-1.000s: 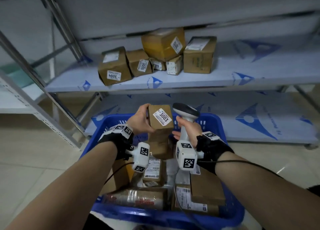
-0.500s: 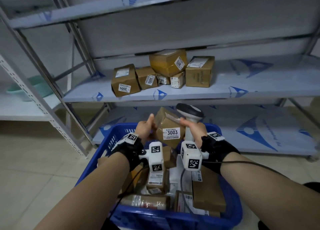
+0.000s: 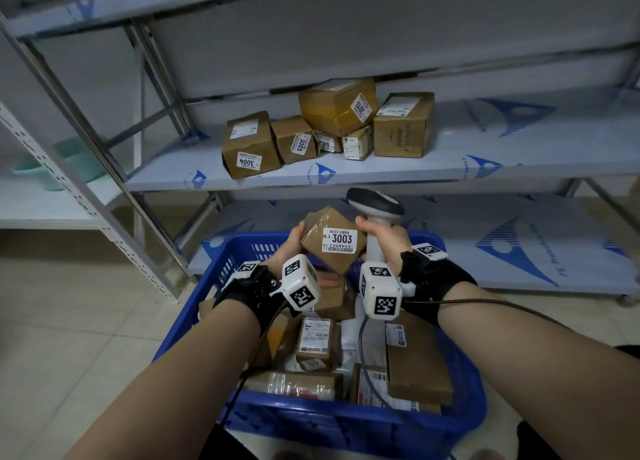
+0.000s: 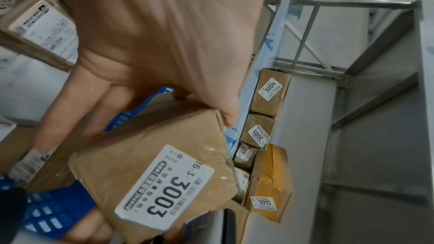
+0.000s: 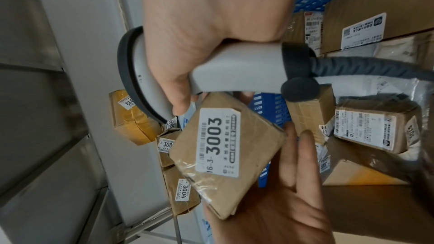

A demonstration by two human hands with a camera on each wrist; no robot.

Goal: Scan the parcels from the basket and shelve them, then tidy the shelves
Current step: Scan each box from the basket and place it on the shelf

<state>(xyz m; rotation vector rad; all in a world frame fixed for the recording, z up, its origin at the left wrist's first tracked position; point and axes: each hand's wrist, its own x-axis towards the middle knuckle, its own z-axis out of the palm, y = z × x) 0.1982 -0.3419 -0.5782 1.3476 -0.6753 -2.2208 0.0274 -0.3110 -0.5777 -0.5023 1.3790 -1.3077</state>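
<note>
My left hand [image 3: 289,246] grips a small brown parcel [image 3: 330,243] labelled 3003 above the blue basket [image 3: 346,421]; its label faces me. The same parcel [image 4: 152,170] fills the left wrist view, thumb on its top edge, fingers beneath. My right hand [image 3: 384,240] holds a grey barcode scanner [image 3: 375,205] by the handle, right beside the parcel, head pointing away. In the right wrist view the scanner [image 5: 234,70] sits just above the parcel [image 5: 225,151]. Several more parcels [image 3: 315,342] lie in the basket.
Several shelved boxes, among them 3004 [image 3: 249,144], 3005 [image 3: 294,139] and a yellowish 3013 [image 3: 337,108], cluster at the left of the middle shelf [image 3: 519,148]. The bottom shelf [image 3: 502,248] lies behind the basket. A green basin [image 3: 52,169] sits on the neighbouring rack at left.
The left hand has turned the 3003 parcel so its label faces me and lifted it a little. My head has tilted up, showing more of the shelves. The scanner stays beside the parcel.
</note>
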